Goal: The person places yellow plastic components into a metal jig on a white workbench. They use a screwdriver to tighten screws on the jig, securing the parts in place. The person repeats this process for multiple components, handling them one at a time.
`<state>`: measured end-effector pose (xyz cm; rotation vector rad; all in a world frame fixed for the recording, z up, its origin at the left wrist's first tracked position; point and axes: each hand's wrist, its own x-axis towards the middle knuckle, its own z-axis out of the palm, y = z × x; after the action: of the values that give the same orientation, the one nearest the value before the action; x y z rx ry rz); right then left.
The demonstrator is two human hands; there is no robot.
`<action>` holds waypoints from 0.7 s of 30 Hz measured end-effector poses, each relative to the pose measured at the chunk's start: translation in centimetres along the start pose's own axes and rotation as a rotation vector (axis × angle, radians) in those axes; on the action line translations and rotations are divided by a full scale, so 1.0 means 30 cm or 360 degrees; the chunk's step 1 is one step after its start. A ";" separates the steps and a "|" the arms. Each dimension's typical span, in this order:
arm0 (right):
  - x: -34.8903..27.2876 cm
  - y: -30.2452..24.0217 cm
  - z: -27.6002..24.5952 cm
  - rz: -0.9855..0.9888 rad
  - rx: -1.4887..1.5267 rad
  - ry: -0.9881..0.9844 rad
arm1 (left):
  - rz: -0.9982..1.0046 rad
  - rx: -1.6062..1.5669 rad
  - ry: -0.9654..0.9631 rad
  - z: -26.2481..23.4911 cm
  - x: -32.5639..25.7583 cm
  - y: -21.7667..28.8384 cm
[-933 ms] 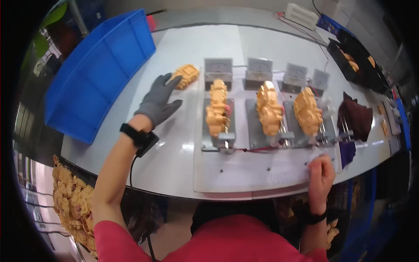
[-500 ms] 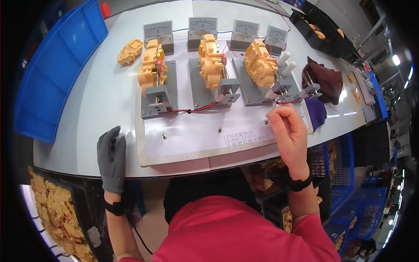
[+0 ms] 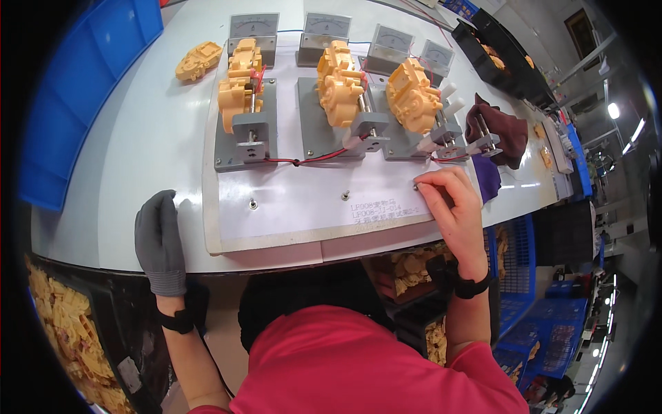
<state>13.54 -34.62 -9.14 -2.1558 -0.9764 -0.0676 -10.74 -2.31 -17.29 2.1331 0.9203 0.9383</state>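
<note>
My right hand (image 3: 452, 210), bare, pinches the small metal toggle switch (image 3: 416, 186) at the right of the white test board (image 3: 289, 231) between thumb and fingertips. My left hand (image 3: 158, 238), in a grey glove, rests on the table left of the board, fingers loosely stretched and nothing in it. Two more toggle switches stand on the board, a left one (image 3: 253, 204) and a middle one (image 3: 346, 196). Beyond them, three grey fixtures hold yellow plastic gear housings: a left one (image 3: 238, 90), a middle one (image 3: 339, 90) and a right one (image 3: 414, 96).
Several analog meters (image 3: 254, 29) line the board's back. A loose yellow housing (image 3: 198, 61) lies at far left, by a blue bin (image 3: 83, 103). A brown cloth (image 3: 507, 134) sits to the right. Crates of yellow parts (image 3: 76, 338) stand below the table edge.
My view has shifted slightly, the bench sliding up and left. My right fingertips stay at the right toggle switch. The gloved left hand has turned, its fingers now closer together.
</note>
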 end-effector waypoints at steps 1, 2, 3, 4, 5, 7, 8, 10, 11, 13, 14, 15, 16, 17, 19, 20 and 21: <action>0.004 -0.003 -0.001 0.0022 0.0019 -0.0022 | 0.0032 0.0042 -0.0001 -0.005 0.000 0.003; 0.008 -0.004 -0.006 0.0045 0.0037 -0.0043 | 0.0064 0.0083 -0.0003 -0.010 0.000 0.006; 0.011 -0.006 -0.008 0.0067 0.0055 -0.0065 | 0.0079 0.0110 -0.0004 -0.014 0.001 0.009; 0.013 -0.007 -0.007 0.0069 0.0061 -0.0069 | 0.0096 0.0136 -0.0011 -0.014 0.003 0.011; 0.013 -0.007 -0.006 0.0072 0.0067 -0.0072 | 0.0112 0.0162 -0.0018 -0.015 0.004 0.013; 0.011 -0.004 -0.004 0.0065 0.0054 -0.0069 | 0.0087 0.0189 -0.0015 -0.016 0.005 0.014; 0.010 0.001 0.001 0.0057 0.0035 -0.0062 | 0.0078 0.0200 -0.0018 -0.013 0.004 0.013; 0.006 0.008 0.009 0.0039 0.0007 -0.0037 | 0.0063 0.0203 0.0005 -0.006 0.002 0.007; 0.004 0.010 0.013 0.0030 -0.0003 -0.0019 | 0.0056 0.0207 0.0016 -0.004 0.001 0.006; 0.001 0.012 0.014 0.0017 -0.0010 -0.0003 | 0.0069 0.0184 0.0010 -0.004 0.000 0.004; 0.002 0.013 0.014 0.0013 -0.0008 -0.0005 | 0.0075 0.0173 0.0010 -0.003 0.000 0.004; 0.001 0.013 0.014 0.0009 -0.0006 -0.0007 | 0.0082 0.0162 0.0008 -0.003 0.000 0.005; 0.002 0.014 0.014 0.0007 -0.0006 -0.0005 | 0.0088 0.0152 0.0009 -0.003 0.000 0.005; 0.002 0.016 0.015 0.0004 -0.0006 -0.0003 | 0.0094 0.0143 0.0011 -0.004 0.000 0.006; 0.001 0.020 0.017 -0.0004 -0.0005 0.0005 | 0.0103 0.0151 0.0008 -0.004 0.001 0.009; 0.000 0.022 0.018 -0.0009 -0.0004 0.0011 | 0.0109 0.0155 0.0007 -0.004 0.001 0.010; -0.001 0.023 0.019 -0.0015 -0.0002 0.0017 | 0.0112 0.0167 0.0003 -0.004 0.000 0.010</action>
<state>13.85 -34.56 -9.99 -2.1501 -0.9806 -0.0841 -10.74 -2.44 -16.99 2.2668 0.9188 0.9457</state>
